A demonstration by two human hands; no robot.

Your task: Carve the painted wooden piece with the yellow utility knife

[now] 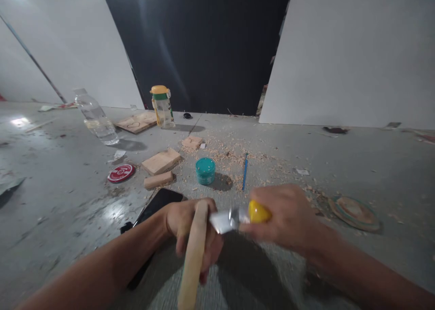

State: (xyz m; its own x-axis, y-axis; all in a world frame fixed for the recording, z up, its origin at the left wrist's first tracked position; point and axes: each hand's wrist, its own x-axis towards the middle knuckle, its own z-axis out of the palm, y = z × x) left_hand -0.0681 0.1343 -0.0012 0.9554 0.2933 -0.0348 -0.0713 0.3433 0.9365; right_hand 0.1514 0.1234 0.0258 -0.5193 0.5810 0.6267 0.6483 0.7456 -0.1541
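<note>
Looks mid-whittle from here: wood shavings (228, 155) litter the floor (374, 151) farther out, can't tell how much is left to shave. Pale wooden strip (194, 264) is near centre, slim, far end rounded, left hand's (182, 220) fingers curled round it. Right hand (283, 215) grips a yellow-handled knife (260, 211), blurry blade right beside the strip.

Stick (195, 261): pale wood, long, flat, far end rounded; slants away from near side, leaning right. Knife (236, 218): yellow handle, shiny blade, blurred; right of stick, blade pointing left, tip just beside stick.
</note>
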